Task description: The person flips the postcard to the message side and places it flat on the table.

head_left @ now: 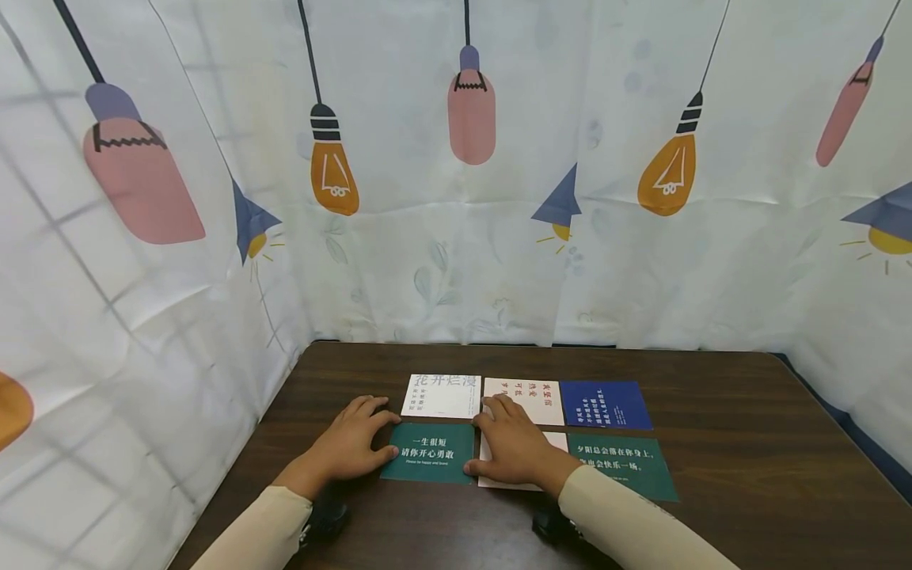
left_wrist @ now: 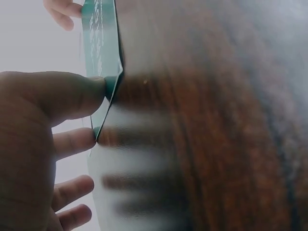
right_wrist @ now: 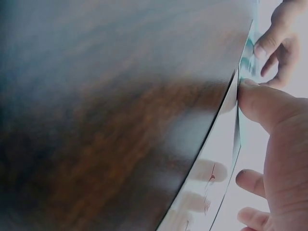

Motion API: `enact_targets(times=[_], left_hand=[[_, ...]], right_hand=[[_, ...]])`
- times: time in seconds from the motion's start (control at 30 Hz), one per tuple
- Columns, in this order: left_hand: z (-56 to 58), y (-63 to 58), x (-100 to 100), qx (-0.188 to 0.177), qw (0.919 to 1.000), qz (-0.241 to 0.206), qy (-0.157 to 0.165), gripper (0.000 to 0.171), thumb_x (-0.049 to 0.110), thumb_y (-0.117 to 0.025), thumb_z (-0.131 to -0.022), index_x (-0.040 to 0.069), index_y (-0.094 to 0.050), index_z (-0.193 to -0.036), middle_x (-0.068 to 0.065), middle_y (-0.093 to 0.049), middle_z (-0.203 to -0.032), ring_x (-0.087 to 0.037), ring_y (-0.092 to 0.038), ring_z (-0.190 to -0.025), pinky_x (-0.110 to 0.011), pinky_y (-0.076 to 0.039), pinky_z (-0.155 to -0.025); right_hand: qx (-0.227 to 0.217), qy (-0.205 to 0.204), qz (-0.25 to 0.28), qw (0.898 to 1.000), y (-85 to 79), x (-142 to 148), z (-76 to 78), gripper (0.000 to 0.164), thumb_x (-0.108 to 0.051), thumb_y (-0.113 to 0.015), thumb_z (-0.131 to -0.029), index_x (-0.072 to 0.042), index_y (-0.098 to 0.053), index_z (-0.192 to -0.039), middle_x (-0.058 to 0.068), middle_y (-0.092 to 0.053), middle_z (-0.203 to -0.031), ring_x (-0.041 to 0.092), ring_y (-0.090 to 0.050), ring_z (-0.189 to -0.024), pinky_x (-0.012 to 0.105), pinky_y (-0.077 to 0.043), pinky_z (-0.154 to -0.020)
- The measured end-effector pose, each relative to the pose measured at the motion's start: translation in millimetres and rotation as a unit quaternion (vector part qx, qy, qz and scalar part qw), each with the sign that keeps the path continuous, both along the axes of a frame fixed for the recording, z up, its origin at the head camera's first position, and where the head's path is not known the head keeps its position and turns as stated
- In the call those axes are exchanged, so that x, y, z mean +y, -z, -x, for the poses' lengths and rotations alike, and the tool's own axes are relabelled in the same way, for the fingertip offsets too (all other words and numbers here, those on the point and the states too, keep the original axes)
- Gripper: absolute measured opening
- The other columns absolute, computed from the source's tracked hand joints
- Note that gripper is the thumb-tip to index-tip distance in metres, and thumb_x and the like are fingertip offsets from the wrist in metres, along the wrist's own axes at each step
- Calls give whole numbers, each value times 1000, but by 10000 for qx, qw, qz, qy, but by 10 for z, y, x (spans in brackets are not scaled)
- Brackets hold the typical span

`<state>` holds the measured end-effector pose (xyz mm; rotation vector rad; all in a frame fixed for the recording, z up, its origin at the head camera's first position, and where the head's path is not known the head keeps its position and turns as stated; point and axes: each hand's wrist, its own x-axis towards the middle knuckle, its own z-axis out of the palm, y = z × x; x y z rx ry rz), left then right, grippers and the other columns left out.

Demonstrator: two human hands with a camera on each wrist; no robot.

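My left hand [head_left: 352, 443] rests at the left side of a green card [head_left: 431, 469] with white lettering, which lies in the front row. Its thumb and index finger touch that card's edge, and the other fingers spread beyond, as the left wrist view shows. My right hand [head_left: 514, 447] lies over a pale card [head_left: 558, 440], hiding most of it. The right thumb [right_wrist: 262, 102] touches the green card's right edge, while its other fingertips reach the lower left of a pale pink card [head_left: 537, 405] in the back row.
A white card [head_left: 445, 402] lies behind the green one, at the back row's left. To the right are a blue card [head_left: 609, 405] and another green card [head_left: 641, 467], partly behind my right sleeve. A printed curtain [head_left: 427, 277] hangs behind the dark wooden table [head_left: 748, 451].
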<state>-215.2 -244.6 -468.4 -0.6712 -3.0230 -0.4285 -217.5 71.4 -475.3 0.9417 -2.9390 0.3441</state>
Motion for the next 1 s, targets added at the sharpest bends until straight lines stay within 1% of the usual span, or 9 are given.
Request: enact_targets(times=[0.1,0.3,0.4,0.53,0.63,0.73,0.8,0.87,1.0], left_hand=[[12,1,-4,-21,10000,-73,16,43,38,-78,-89,17,-68,-125,-19,-48,-149,-42,-37,-140,-66,-30,-110],[38,18,-3,92,9993,-356,115,43,34,-83,-86,16,-65,-121,-15,-54,-144,-38,-43,-136,-62,-34,-108],[51,21,5,67,9985,-547,44,46,31,-85,-84,15,-63,-120,-10,-58,-136,-35,-47,-131,-59,-37,-107],[69,2,19,-89,9971,-728,-210,47,29,-87,-83,14,-62,-120,-4,-63,-122,-29,-55,-118,-54,-43,-102],[78,-26,30,-229,9954,-852,-382,45,27,-87,-83,15,-63,-118,-1,-64,-112,-25,-58,-105,-51,-47,-95],[87,-48,39,-348,9932,-1009,-458,42,25,-87,-83,17,-62,-116,1,-65,-105,-19,-59,-96,-47,-49,-90],[91,-55,40,-429,9915,-1154,-418,41,23,-86,-84,17,-60,-116,4,-67,-101,-15,-60,-91,-44,-50,-86],[88,-61,35,-494,9894,-1326,-334,41,21,-85,-85,16,-59,-116,7,-69,-97,-11,-61,-85,-41,-51,-82],[77,-75,23,-651,9840,-1647,-210,39,18,-83,-88,16,-56,-115,11,-71,-87,-6,-61,-75,-36,-48,-74]], right_hand=[[77,-23,65,9999,3,-10,1,71,-65,-75,-83,-11,-63,-128,15,-48,-148,33,-37,-141,49,-29,-116],[263,-42,249,9993,0,-26,-16,72,-62,-81,-79,-10,-61,-124,10,-54,-139,29,-44,-132,46,-34,-113],[292,8,415,9987,-5,-35,-22,70,-60,-84,-76,-11,-60,-120,6,-57,-130,26,-47,-125,44,-37,-110],[220,128,725,9970,-13,-47,-27,66,-55,-88,-75,-12,-60,-116,0,-60,-114,23,-51,-116,42,-40,-105],[134,262,935,9952,-18,-55,-29,61,-49,-89,-75,-12,-62,-116,-3,-61,-105,21,-53,-112,41,-43,-101],[-39,448,1168,9921,-24,-64,-36,58,-45,-90,-76,-13,-64,-117,-5,-62,-102,20,-56,-109,40,-47,-96],[-196,534,1365,9890,-30,-68,-44,57,-41,-90,-77,-13,-63,-119,-5,-65,-101,19,-59,-106,40,-50,-92],[-355,598,1550,9855,-37,-70,-54,55,-37,-89,-79,-13,-62,-121,-7,-67,-101,18,-62,-104,42,-51,-94],[-766,636,2016,9744,-64,-69,-67,49,-26,-85,-85,-13,-57,-123,-11,-69,-92,12,-64,-89,38,-54,-85]])
